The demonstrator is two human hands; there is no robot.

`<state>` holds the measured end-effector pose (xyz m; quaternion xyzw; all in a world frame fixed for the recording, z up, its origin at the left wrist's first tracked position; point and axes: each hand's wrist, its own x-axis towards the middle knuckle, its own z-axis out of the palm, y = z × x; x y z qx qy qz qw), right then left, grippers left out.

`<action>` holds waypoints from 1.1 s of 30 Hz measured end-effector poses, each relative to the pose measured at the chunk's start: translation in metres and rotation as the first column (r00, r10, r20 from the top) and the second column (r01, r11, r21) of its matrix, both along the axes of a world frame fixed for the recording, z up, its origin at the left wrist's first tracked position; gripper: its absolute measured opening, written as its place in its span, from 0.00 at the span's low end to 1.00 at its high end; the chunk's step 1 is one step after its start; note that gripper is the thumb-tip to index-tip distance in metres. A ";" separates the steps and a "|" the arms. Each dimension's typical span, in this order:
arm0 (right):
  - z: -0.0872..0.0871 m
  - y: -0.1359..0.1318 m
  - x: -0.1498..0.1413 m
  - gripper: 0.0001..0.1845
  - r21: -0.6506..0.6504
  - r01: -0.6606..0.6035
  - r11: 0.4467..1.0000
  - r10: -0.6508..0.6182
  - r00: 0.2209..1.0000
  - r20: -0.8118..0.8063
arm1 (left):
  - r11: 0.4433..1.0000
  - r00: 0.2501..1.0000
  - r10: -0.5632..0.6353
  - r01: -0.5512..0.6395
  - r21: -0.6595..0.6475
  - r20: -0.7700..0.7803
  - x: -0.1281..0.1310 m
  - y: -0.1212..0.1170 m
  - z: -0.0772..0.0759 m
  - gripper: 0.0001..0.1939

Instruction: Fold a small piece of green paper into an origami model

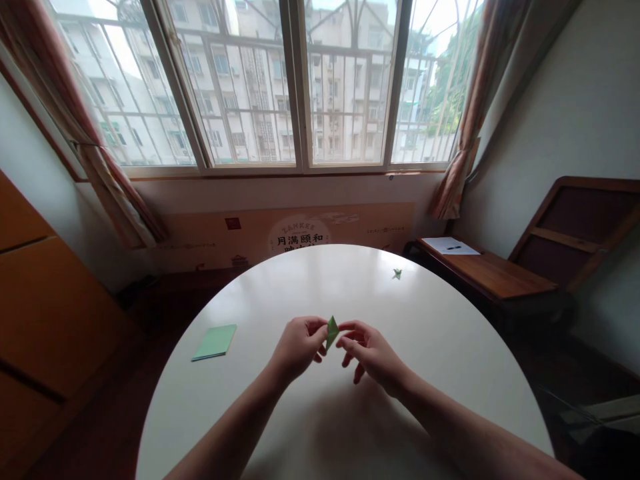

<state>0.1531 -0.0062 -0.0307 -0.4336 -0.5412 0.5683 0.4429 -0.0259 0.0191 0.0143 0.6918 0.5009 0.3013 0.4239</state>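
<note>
A small piece of folded green paper (333,331), diamond-shaped with pointed ends, is held up above the white table. My left hand (301,341) pinches its left side between thumb and fingers. On the other side, my right hand (369,348) has its thumb and index finger apart close to the paper's right edge; whether the index fingertip touches it I cannot tell. The other fingers of that hand are spread and bent downward. A stack of light green square paper (215,342) lies on the left of the table. Toward the far right sits a small folded green paper figure (397,273).
The round white table (310,283) fills the middle. Beyond it are a printed cardboard panel (250,227) and a barred window. At right, a wooden bench (515,273) carries a white sheet (450,246) with a dark object on it. An orange-brown cabinet (45,320) stands at left.
</note>
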 end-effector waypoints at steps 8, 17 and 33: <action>0.004 0.001 0.007 0.21 -0.124 0.002 0.992 -0.027 0.980 -0.195 | 0.975 0.962 -0.023 0.082 -0.208 0.271 0.010 -0.009 0.005 0.20; 0.016 -0.002 0.010 0.21 -0.230 -0.104 0.968 0.017 0.937 -0.350 | 0.929 0.888 -0.055 0.212 -0.302 0.456 0.007 -0.007 0.002 0.20; 0.009 0.003 0.008 0.20 -0.311 -0.080 0.947 -0.033 0.939 -0.342 | 0.947 0.948 -0.075 0.165 -0.275 0.310 0.010 -0.002 -0.003 0.17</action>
